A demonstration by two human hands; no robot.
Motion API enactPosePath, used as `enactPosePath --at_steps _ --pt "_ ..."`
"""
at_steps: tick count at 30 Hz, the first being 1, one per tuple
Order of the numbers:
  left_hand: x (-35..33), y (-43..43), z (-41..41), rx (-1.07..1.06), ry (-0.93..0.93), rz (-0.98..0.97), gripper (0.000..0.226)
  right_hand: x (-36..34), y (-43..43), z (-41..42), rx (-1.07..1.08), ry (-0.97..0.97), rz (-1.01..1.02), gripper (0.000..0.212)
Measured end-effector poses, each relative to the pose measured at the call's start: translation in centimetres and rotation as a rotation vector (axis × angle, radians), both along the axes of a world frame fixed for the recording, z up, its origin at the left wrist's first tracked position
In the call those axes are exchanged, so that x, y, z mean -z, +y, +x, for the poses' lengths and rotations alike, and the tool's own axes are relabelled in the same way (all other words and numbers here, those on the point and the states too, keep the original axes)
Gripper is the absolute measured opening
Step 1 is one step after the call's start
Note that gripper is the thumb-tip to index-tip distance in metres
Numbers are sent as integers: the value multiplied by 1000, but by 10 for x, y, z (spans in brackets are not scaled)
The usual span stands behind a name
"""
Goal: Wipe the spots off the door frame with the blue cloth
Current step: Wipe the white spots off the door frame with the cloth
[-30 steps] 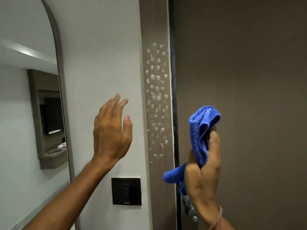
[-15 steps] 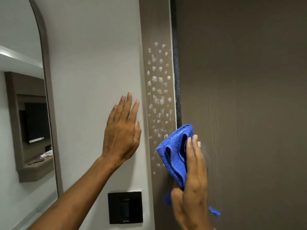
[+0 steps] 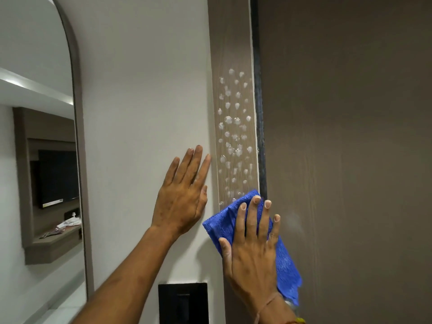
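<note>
A brown wood-grain door frame (image 3: pixel 230 38) runs vertically up the middle. Many white spots (image 3: pixel 235 127) cover it from chest height upward. My right hand (image 3: pixel 251 249) presses the blue cloth (image 3: pixel 224 220) flat against the frame just below the lowest spots, fingers spread over it. The cloth's lower end (image 3: pixel 287 274) hangs past my wrist onto the door side. My left hand (image 3: pixel 183 195) lies flat and open on the white wall, its fingertips beside the frame's left edge.
A brown door (image 3: pixel 350 148) fills the right side, behind a dark gap strip (image 3: pixel 258 94). A black switch plate (image 3: pixel 183 302) sits on the white wall (image 3: pixel 145 90) below my left hand. An arched mirror (image 3: pixel 39 171) at left reflects a room.
My right hand brought the cloth from in front of the door leftward and flattened it on the frame. My left hand moved in and settled flat on the wall.
</note>
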State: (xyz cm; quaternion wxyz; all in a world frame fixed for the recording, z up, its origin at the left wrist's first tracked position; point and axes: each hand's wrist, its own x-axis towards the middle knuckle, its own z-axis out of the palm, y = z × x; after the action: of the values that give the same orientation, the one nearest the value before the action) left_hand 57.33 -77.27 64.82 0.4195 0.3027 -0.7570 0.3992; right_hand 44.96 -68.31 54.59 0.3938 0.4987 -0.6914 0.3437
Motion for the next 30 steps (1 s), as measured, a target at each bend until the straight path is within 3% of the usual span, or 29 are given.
enactPosePath --at_steps 11,19,26,30 --pt "-2 -8 0 99 16 -8 59 -75 -26 13 -16 25 -251 64" --pt "-6 -4 4 30 0 -9 60 -36 -21 8 -40 -13 -232 59" --pt "-7 -3 3 28 0 -24 57 -132 -21 4 -42 -16 -283 64" --pt "-6 -3 2 43 20 -11 58 -111 -23 6 -48 -35 -295 64"
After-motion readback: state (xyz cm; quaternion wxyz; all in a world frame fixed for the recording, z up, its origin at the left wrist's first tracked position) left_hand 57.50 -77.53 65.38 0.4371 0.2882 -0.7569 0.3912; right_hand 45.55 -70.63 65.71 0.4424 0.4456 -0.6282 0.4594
